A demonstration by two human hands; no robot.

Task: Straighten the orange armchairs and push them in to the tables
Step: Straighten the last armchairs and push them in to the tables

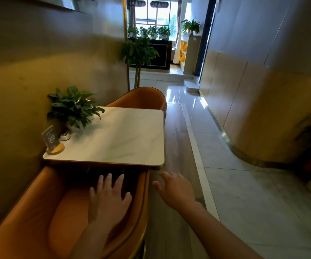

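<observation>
Currently my left hand (109, 200) is released, fingers spread, above the seat of the near orange leather armchair (29, 212), whose front sits under the white marble tabletop (124, 135). My right hand (175, 189) is released and empty, just right of it. A second orange armchair (141, 99) stands at the far edge.

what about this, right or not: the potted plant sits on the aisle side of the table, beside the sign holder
Wrong side: the head view shows the potted plant on the wall side of the table, beside the sign holder.
</observation>
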